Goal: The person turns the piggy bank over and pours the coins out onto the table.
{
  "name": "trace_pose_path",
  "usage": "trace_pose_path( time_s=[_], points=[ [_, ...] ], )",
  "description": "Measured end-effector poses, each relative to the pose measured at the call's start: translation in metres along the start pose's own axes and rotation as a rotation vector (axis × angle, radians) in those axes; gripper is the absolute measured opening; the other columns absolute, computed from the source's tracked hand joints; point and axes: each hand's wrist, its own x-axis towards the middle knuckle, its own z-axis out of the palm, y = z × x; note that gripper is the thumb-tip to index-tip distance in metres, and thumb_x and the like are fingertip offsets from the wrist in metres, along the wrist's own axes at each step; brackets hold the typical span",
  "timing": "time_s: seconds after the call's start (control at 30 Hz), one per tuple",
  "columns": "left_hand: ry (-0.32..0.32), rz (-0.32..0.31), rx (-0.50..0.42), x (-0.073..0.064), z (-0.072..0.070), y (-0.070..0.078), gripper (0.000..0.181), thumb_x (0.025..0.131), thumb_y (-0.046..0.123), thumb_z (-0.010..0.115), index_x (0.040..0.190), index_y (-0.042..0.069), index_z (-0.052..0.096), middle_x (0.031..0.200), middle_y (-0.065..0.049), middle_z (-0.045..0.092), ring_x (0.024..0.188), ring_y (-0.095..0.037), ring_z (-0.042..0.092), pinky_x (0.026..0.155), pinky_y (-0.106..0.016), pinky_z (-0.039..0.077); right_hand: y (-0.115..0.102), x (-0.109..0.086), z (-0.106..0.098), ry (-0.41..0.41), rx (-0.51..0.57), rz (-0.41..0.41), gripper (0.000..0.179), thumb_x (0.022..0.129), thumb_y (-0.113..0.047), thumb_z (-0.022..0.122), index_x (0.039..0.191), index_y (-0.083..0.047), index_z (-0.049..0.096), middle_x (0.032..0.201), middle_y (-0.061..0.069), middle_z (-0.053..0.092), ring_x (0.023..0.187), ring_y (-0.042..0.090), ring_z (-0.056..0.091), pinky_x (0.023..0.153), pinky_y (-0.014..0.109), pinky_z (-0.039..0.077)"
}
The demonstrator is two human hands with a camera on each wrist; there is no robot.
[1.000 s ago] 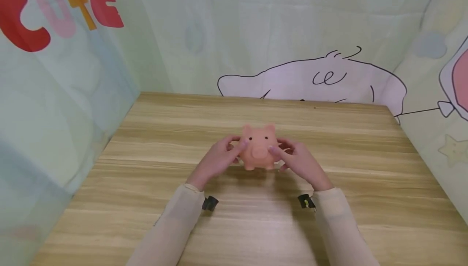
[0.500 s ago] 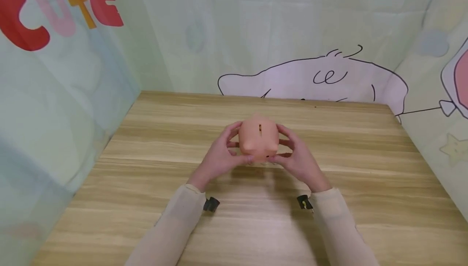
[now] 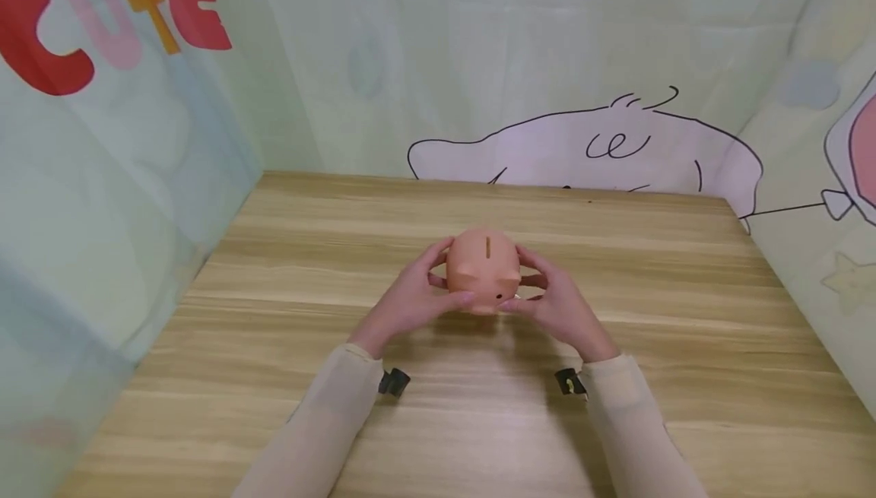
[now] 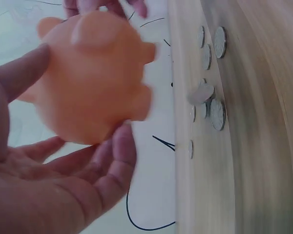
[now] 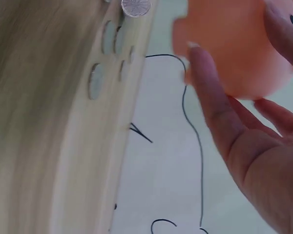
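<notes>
A pink piggy bank [image 3: 484,258] hangs over the table between both hands, its coin slot on top and its snout toward me. My left hand [image 3: 409,296] grips its left side, thumb by the face and fingers round the flank. On the other side my right hand [image 3: 560,302] holds it the same way. In the left wrist view, the piggy bank's feet point toward the tabletop. Several silver coins [image 4: 218,114] lie below it there, one of them blurred. The right wrist view also shows a coin [image 5: 95,81] on the wood under the bank.
The wooden table [image 3: 287,255] meets a printed fabric backdrop [image 3: 328,87] at its back and sides. Small black devices [image 3: 394,382] sit at both wrists, beside the pale sleeves.
The piggy bank has tipped from face toward me, slot hidden, to slot in view, then slightly back so part of the face shows. Both hands keep their grip, fingers and thumbs shifting with it.
</notes>
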Motion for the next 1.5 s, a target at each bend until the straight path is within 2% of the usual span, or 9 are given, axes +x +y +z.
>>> trace_pose_path(
  time_s=[0.17,0.37,0.57,0.73,0.83,1.07,1.27,1.4,1.5],
  points=[
    [0.032,0.084,-0.055,-0.001,-0.003,0.006,0.092,0.081,0.032,0.084,0.156,0.023,0.030,0.150,-0.004,0.044,0.104,-0.026,0.059,0.082,-0.038,0.055,-0.011,-0.001,-0.004,0.072,0.013,-0.094,0.084,0.078,-0.003,0.084,0.150,-0.007,0.041,0.148,0.011,0.046,0.116,0.034,0.059,0.081,0.034,0.057],
    [0.037,0.087,-0.070,0.000,0.000,0.004,0.091,0.081,0.026,0.084,0.155,0.022,0.031,0.149,-0.004,0.044,0.104,-0.026,0.059,0.081,-0.037,0.056,-0.011,-0.001,-0.004,0.063,0.053,-0.101,0.085,0.077,0.000,0.083,0.150,-0.006,0.042,0.150,0.010,0.044,0.119,0.033,0.058,0.080,0.032,0.057],
    [0.045,0.096,-0.084,-0.004,0.000,0.004,0.092,0.080,0.020,0.086,0.154,0.026,0.032,0.153,-0.001,0.039,0.109,-0.026,0.056,0.081,-0.038,0.055,-0.009,-0.002,0.002,0.075,0.079,-0.122,0.087,0.075,0.006,0.083,0.150,-0.007,0.041,0.151,0.008,0.041,0.122,0.035,0.056,0.079,0.033,0.057],
    [0.034,0.102,-0.082,-0.006,0.000,0.003,0.091,0.080,0.021,0.086,0.153,0.026,0.032,0.152,0.001,0.039,0.110,-0.026,0.054,0.082,-0.040,0.054,-0.010,-0.003,0.006,0.073,0.061,-0.120,0.087,0.075,0.009,0.082,0.150,-0.008,0.040,0.151,0.008,0.041,0.119,0.037,0.056,0.078,0.034,0.058],
    [0.022,0.082,-0.059,-0.007,-0.001,0.001,0.090,0.080,0.024,0.085,0.153,0.025,0.032,0.149,0.000,0.042,0.108,-0.026,0.055,0.082,-0.038,0.054,-0.009,-0.004,0.007,0.061,0.045,-0.096,0.088,0.074,0.009,0.082,0.150,-0.008,0.040,0.149,0.011,0.042,0.118,0.037,0.057,0.078,0.035,0.058],
    [-0.066,0.020,0.007,-0.012,-0.004,-0.007,0.088,0.081,0.031,0.084,0.153,0.019,0.033,0.144,-0.006,0.047,0.101,-0.024,0.060,0.082,-0.037,0.055,-0.007,-0.010,0.006,-0.036,0.000,-0.017,0.090,0.074,-0.001,0.086,0.150,-0.006,0.038,0.139,0.019,0.049,0.107,0.038,0.062,0.074,0.038,0.059],
    [-0.161,-0.073,0.030,-0.026,-0.004,-0.020,0.086,0.080,0.032,0.085,0.150,0.016,0.038,0.136,-0.010,0.055,0.099,-0.019,0.065,0.089,-0.039,0.052,-0.006,-0.023,0.005,-0.179,-0.128,0.049,0.096,0.072,-0.013,0.090,0.151,-0.006,0.036,0.123,0.020,0.058,0.098,0.029,0.066,0.083,0.044,0.056],
    [-0.191,-0.083,0.041,-0.033,-0.001,-0.029,0.086,0.079,0.031,0.086,0.149,0.016,0.039,0.137,-0.013,0.055,0.100,-0.019,0.064,0.089,-0.040,0.052,-0.001,-0.030,0.007,-0.236,-0.139,0.062,0.097,0.071,-0.014,0.091,0.151,-0.004,0.036,0.120,0.018,0.058,0.098,0.027,0.067,0.087,0.046,0.054],
    [-0.196,-0.078,0.044,-0.036,0.001,-0.031,0.085,0.078,0.032,0.086,0.148,0.017,0.040,0.137,-0.013,0.055,0.099,-0.020,0.064,0.089,-0.041,0.052,0.001,-0.033,0.009,-0.241,-0.142,0.071,0.096,0.071,-0.014,0.091,0.150,-0.005,0.037,0.119,0.016,0.058,0.098,0.026,0.067,0.085,0.043,0.055]
  ],
)
